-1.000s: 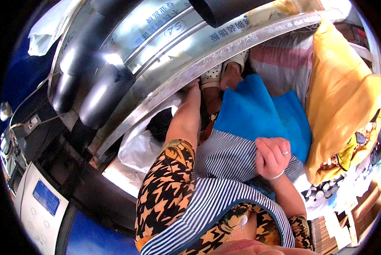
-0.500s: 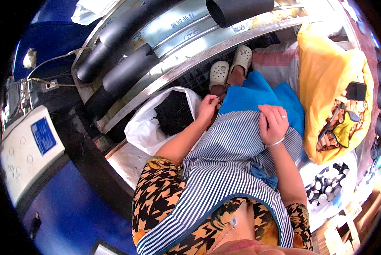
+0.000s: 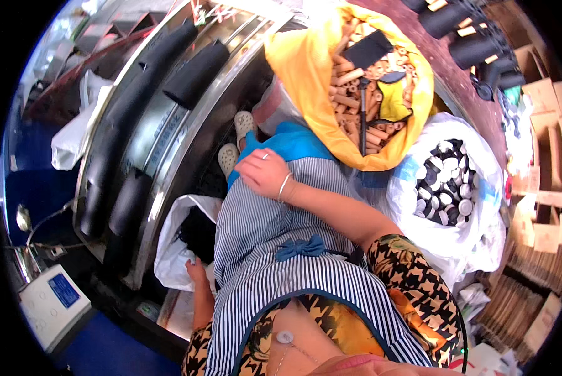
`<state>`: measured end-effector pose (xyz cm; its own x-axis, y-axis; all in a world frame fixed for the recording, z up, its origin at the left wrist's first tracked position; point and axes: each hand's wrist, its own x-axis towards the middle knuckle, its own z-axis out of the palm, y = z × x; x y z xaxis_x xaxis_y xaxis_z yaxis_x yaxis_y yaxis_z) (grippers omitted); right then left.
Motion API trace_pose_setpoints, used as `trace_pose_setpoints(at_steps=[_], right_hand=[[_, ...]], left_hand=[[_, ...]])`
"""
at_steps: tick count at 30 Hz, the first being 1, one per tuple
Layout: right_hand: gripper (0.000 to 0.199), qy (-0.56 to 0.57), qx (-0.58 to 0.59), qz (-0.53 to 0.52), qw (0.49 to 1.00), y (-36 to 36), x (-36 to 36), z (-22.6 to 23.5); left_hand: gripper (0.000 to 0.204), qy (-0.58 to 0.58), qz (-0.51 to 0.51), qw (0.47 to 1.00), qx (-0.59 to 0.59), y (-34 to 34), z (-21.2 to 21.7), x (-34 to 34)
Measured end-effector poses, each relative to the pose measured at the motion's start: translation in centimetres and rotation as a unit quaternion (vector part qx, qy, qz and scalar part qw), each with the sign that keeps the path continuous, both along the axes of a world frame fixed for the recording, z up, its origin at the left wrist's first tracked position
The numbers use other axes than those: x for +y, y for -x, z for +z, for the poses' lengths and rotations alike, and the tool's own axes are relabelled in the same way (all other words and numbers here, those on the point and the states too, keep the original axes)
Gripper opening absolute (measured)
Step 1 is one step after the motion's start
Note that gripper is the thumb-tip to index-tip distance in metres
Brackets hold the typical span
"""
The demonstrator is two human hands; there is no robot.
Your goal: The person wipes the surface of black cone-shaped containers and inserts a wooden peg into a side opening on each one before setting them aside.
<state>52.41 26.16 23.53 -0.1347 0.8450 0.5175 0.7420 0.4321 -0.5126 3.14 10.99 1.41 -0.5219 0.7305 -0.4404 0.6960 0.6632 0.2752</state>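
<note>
My left hand (image 3: 196, 271) is low beside the rim of a white plastic bag (image 3: 168, 269) that holds black material (image 3: 196, 233). Its fingers look slightly apart, with nothing visible in them. Across my lap reaches my right hand (image 3: 265, 173), with a ring and a bracelet on it. The fingers lie loosely stretched over the blue lower part of my striped apron (image 3: 262, 219); nothing shows in them, though the undersides are hidden.
A yellow sack (image 3: 306, 69) of short tan tubes stands ahead right, with a dark flat object (image 3: 367, 50) on top. Nearer, a white bag (image 3: 412, 219) holds black-and-white round pieces. Black rolls (image 3: 196, 74) lie on a metal-framed machine (image 3: 158, 188) at left. Cardboard (image 3: 525, 269) is stacked right.
The view has turned toward the right. My left hand has drawn back from near the knees to the white bag. My right hand has swung leftward across my lap.
</note>
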Motion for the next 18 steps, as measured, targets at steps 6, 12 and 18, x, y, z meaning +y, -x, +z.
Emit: trace_pose_setpoints(at_steps=[6, 12, 18], right_hand=[[0.02, -0.01, -0.023, 0.028, 0.999, -0.2, 0.0, 0.2], [0.014, -0.003, -0.012, 0.026, 1.0, 1.2, 0.4, 0.2], [0.014, 0.016, -0.017, 0.019, 1.0, 0.2, 0.3, 0.3]], left_hand=[[0.022, -0.24, -0.118, 0.946, -0.185, -10.6, 8.2, 8.4], [0.014, -0.348, -0.404, 0.845, 0.035, -15.9, 19.1, 19.8], [0.021, -0.142, -0.575, 0.735, 0.331, -14.1, 17.4, 33.2]])
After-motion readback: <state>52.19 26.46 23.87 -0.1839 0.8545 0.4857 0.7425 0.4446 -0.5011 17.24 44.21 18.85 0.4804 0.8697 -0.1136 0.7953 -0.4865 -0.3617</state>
